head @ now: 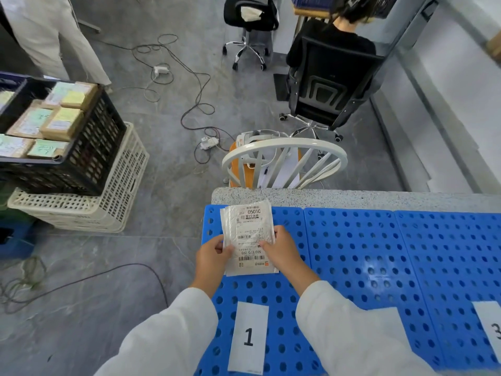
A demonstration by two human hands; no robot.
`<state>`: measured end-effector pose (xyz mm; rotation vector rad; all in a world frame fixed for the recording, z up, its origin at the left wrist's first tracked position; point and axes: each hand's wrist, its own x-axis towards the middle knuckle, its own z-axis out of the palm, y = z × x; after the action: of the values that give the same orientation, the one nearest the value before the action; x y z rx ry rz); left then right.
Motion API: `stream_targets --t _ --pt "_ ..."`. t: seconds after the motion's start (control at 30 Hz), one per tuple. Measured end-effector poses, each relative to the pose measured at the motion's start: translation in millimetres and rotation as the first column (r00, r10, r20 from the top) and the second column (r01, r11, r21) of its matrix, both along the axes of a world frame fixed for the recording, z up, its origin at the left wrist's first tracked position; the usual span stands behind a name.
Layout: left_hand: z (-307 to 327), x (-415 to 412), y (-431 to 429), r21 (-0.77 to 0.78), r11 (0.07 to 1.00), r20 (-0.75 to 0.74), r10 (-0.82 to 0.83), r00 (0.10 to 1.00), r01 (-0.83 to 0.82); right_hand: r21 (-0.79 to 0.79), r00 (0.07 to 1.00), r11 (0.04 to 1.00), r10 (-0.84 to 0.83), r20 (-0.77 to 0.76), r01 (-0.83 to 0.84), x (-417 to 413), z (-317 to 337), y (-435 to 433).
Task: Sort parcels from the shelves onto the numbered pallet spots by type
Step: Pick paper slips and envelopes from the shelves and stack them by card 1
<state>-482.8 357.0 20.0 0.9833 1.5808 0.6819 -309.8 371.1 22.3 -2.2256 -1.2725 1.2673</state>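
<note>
Quick status from my end: I've got both hands on a flat white mailer parcel (pixel 250 234), label side up, at the far left end of the blue pallet (pixel 379 253), right beyond the paper card marked 1 (pixel 249 336). My left hand (pixel 214 256) pinches its left edge with the thumb on top, and my right hand (pixel 284 251) has its fingers curled onto the right edge, so both are gripping it. There look to be extra white layers peeking out along the left side, so it may be a small stack and not just 1 bag, but I can't say for sure. I also can't tell if it's already lying flat on the pallet or hanging just above it. Progress-wise, I'd call this early days. Apart from what's in my hands, the part of the pallet I can see has no parcels on it. The card marked 3 (pixel 492 329) sits at the right edge with nothing near it, and I don't see a card 2, maybe because my right sleeve covers it. Off to the left, a black crate (pixel 92 147) is full of brown boxes (pixel 62 123), which I'm guessing are waiting to be sorted, so there's plenty left.
</note>
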Motion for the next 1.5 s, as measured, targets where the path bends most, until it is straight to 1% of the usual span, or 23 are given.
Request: stream_targets --t 0.07,0.17,0.23,0.27,0.33,0.37,0.43,0.5,0.57,0.67,0.8,0.87,0.97,1.07,1.13,1.2,1.3,1.4,1.5 --pt "-3 0 -4 0.000 1.000 0.008 -0.017 1.000 0.017 0.002 0.999 1.000 0.001 0.052 -0.001 0 -6 -1" --pt "1 -2 -6 -0.019 0.999 -0.006 -0.045 0.999 0.045 -0.006 0.999 0.999 -0.041 0.021 0.041 6 -2 -4" --pt "11 -7 -2 -0.028 0.999 -0.093 -0.041 0.995 0.038 0.008 0.998 0.999 -0.032 0.053 0.032 13 13 -7" --pt "18 -11 0 -0.015 0.998 -0.148 -0.055 0.987 0.053 0.031 0.996 1.000 -0.003 0.085 0.001 17 24 -8" --pt "37 -17 6 0.057 0.989 -0.242 -0.120 0.963 0.138 0.098 0.984 0.991 0.076 0.161 -0.093 24 49 -10" --pt "48 -18 9 0.100 0.971 -0.296 -0.178 0.938 0.216 0.129 0.974 0.982 0.113 0.196 -0.140 28 61 -12" --pt "70 -19 16 0.192 0.893 -0.449 -0.290 0.845 0.408 0.186 0.950 0.957 0.170 0.262 -0.222 33 88 -18" --pt "92 -14 21 0.280 0.770 -0.599 -0.326 0.731 0.573 0.236 0.929 0.934 0.185 0.321 -0.268 38 114 -27" --pt "117 -5 22 0.310 0.675 -0.662 -0.353 0.662 0.670 0.276 0.910 0.916 0.178 0.373 -0.292 42 138 -40" --pt "153 13 19 0.335 0.562 -0.728 -0.355 0.586 0.756 0.308 0.882 0.905 0.132 0.453 -0.294 48 169 -66" --pt "193 39 1 0.413 0.437 -0.771 -0.298 0.562 0.799 0.330 0.825 0.889 0.086 0.559 -0.317 62 205 -107" --pt "209 52 -8 0.439 0.385 -0.779 -0.287 0.557 0.812 0.346 0.819 0.887 0.059 0.571 -0.305 71 221 -121" --pt "236 79 -30 0.482 0.286 -0.786 -0.276 0.553 0.828 0.412 0.818 0.877 -0.038 0.573 -0.248 91 250 -154" --pt "261 111 -62 0.496 0.210 -0.796 -0.279 0.537 0.843 0.453 0.813 0.871 -0.120 0.570 -0.189 116 270 -197" --pt "273 134 -91 0.495 0.149 -0.810 -0.278 0.517 0.856 0.459 0.802 0.876 -0.163 0.574 -0.150 134 279 -232" --pt "284 156 -126 0.485 0.110 -0.819 -0.291 0.494 0.868 0.456 0.790 0.882 -0.198 0.580 -0.114 151 285 -272" --pt "293 189 -188 0.497 0.034 -0.820 -0.309 0.482 0.867 0.439 0.767 0.897 -0.240 0.595 -0.059 176 289 -344" --pt "295 217 -260 0.457 -0.017 -0.840 -0.336 0.425 0.889 0.421 0.746 0.907 -0.275 0.606 -0.008 200 291 -423" --pt "288 245 -328 0.447 -0.110 -0.860 -0.325 0.393 0.888 0.413 0.728 0.910 -0.313 0.610 0.046 219 291 -506"
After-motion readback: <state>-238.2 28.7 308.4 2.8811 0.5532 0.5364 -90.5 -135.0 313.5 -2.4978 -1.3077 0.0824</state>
